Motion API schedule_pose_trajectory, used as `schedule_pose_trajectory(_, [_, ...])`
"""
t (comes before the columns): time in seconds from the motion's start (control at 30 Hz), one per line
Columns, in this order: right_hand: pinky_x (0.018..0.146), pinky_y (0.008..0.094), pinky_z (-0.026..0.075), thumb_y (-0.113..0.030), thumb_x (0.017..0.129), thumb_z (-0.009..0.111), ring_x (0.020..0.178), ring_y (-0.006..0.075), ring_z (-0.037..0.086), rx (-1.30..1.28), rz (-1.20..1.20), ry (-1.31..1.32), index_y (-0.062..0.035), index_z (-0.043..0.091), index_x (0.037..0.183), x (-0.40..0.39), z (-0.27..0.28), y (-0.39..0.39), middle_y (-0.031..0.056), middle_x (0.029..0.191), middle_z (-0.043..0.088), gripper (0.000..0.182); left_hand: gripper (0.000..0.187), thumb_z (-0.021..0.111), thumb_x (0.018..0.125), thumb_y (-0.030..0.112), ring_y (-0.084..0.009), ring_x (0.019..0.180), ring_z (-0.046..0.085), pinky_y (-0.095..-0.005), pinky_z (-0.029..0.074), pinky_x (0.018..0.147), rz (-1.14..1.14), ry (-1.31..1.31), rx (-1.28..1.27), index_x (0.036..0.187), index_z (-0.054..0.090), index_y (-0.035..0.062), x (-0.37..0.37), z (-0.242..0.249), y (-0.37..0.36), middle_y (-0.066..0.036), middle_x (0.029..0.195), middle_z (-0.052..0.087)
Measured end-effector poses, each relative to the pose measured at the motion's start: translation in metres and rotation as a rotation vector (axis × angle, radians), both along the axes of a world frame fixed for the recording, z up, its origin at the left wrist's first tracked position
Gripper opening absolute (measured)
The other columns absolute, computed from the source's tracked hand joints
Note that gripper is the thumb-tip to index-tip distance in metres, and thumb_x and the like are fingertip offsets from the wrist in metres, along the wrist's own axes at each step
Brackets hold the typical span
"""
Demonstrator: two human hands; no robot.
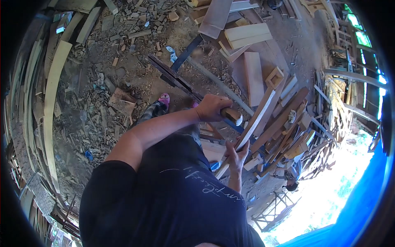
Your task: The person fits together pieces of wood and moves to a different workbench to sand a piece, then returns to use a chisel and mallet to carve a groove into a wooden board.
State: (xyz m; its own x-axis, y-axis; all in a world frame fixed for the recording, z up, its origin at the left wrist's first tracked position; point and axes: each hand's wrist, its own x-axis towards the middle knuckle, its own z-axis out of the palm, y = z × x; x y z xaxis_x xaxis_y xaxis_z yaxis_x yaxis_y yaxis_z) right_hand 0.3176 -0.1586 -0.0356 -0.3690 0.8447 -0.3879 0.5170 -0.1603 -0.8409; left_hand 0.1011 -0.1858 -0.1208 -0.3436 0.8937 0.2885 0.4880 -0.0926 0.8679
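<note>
My left hand [212,108] reaches across in front of my body, its fingers closed around a short, rounded brown piece of wood [232,115] with a pale end. Whether it is a tool or a plain block I cannot tell. Just below and to the right, my right hand [236,157] grips the lower part of a long, slightly curved wooden strip [258,116]. The strip slants from near my waist up to the right, with a pale edge along it. The short piece in my left hand is close beside the strip's left edge.
Dark metal bars [173,77] stand in front of my feet. Stacked boards [248,36] lie ahead, and a heap of offcuts [294,136] is at my right. Scraps litter the ground [92,123]. Long planks [51,94] line the left. Another person [292,177] is at the lower right.
</note>
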Motion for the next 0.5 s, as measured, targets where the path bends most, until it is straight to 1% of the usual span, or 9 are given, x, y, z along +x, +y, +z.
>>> schedule_pose_trajectory(0.23, [0.044,0.0225,0.043,-0.014,0.076,0.078,0.051,0.0087,0.052,-0.026,0.001,-0.003,-0.0061,0.046,0.103,-0.006,0.008,-0.003,0.0005,0.071,0.052,0.043,0.028,0.073,0.063,0.023,-0.031,0.073,0.063,-0.0431,0.047,0.059,0.0,-0.018,0.031,0.079,0.052,0.0141,0.0,-0.003,0.001,-0.005,0.074,0.059])
schedule_pose_trajectory(0.43, [0.045,0.0225,0.043,-0.013,0.075,0.078,0.053,0.0093,0.053,0.008,0.009,-0.009,-0.0049,0.045,0.109,-0.007,0.014,0.0,0.0013,0.072,0.053,0.048,0.027,0.074,0.065,0.021,-0.0319,0.07,0.062,-0.0425,0.046,0.059,0.032,-0.083,0.082,0.078,0.052,0.0138,-0.002,-0.004,0.002,-0.006,0.072,0.059])
schedule_pose_trajectory(0.5, [0.046,0.0225,0.043,-0.015,0.073,0.081,0.055,0.0096,0.053,0.063,-0.011,-0.041,-0.0047,0.046,0.109,-0.004,0.019,0.003,0.0021,0.073,0.053,0.052,0.029,0.075,0.062,0.015,-0.0332,0.069,0.06,-0.0415,0.044,0.057,0.048,-0.11,0.049,0.077,0.051,0.0106,-0.003,-0.009,0.001,-0.008,0.069,0.055])
